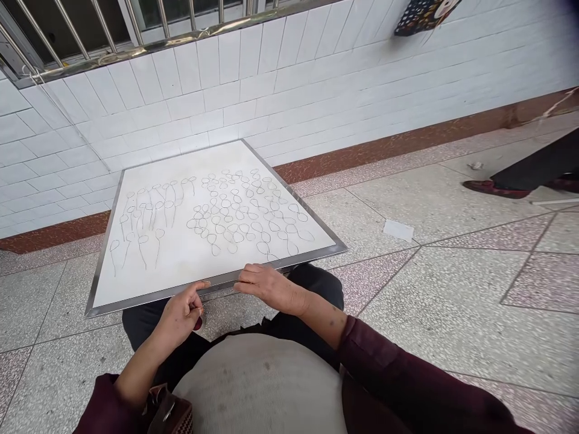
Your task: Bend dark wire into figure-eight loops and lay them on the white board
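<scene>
A white board with a metal frame rests on my knees, tilted up toward the tiled wall. Many thin wire loops lie on it, some with long stems at the left. My left hand is curled at the board's near edge, thumb on the frame, fingers closed around a small dark red thing I cannot make out. My right hand lies on the same near edge with its fingers bent over the frame.
A white tiled wall with a brown base strip stands behind the board. Speckled floor tiles spread to the right. Another person's dark shoe and trouser leg show at far right. A small white scrap lies on the floor.
</scene>
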Tool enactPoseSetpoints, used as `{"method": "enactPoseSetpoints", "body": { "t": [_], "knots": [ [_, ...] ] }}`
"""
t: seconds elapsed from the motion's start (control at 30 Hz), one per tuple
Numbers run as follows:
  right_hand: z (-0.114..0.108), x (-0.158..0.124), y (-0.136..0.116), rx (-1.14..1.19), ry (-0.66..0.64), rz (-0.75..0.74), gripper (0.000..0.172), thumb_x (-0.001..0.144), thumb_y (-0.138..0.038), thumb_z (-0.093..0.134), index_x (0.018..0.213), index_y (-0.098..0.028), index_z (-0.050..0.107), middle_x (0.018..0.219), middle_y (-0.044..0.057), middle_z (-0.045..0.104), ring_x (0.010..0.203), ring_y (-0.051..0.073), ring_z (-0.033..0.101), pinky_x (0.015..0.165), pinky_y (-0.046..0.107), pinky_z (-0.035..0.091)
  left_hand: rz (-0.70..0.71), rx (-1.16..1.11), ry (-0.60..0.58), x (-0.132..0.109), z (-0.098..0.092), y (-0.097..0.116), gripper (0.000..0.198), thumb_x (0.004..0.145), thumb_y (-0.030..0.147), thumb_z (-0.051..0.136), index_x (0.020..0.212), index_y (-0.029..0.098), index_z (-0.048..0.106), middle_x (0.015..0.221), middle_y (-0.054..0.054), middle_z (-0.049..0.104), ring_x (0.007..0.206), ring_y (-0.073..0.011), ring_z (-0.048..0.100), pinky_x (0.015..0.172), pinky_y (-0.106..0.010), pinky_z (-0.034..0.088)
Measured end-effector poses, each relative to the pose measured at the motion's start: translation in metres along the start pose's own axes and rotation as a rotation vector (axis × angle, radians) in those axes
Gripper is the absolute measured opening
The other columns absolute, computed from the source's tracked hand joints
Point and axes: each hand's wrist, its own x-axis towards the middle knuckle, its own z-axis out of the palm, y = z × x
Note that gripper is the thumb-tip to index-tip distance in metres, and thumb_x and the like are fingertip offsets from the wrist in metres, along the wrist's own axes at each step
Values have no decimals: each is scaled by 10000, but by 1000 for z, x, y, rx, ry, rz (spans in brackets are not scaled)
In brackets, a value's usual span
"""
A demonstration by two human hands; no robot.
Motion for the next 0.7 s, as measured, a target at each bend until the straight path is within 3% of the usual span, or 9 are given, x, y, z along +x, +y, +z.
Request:
{"method": "enactPoseSetpoints", "body": {
  "t": [0.2,0.4,0.57,0.7],
  "knots": [
    [6,11,-15,-22,84,55,226,988,-134,423,1133,-175,592,930,71,634,869,198,489,756,337,398,-14,-119,26,8,4,1,645,760,133,527,1387,272,468,727,39,567,633,-134,515,647,-259,395],
    [17,25,-27,72,96,31,287,940,-26,396,1095,-158,599,881,64,626,825,177,484,710,300,425,-10,-254,-1,9,11,1,684,779,151,534,1438,255,387,738,36,547,654,-136,522,639,-259,402],
    [15,22,-24,128,66,-87,290,966,-61,363,1027,-183,618,853,53,619,767,166,472,684,286,432,37,-114,-47,6,11,-1,668,759,115,529,1407,256,447,713,43,537,646,-136,509,650,-262,401],
    [12,23,-24,151,72,-60,313,978,-67,343,1045,-182,626,859,54,623,764,160,482,705,286,444,56,-41,-33,7,13,-1,681,766,108,518,1419,282,430,717,43,560,650,-144,515,655,-266,395]
  ]
}}
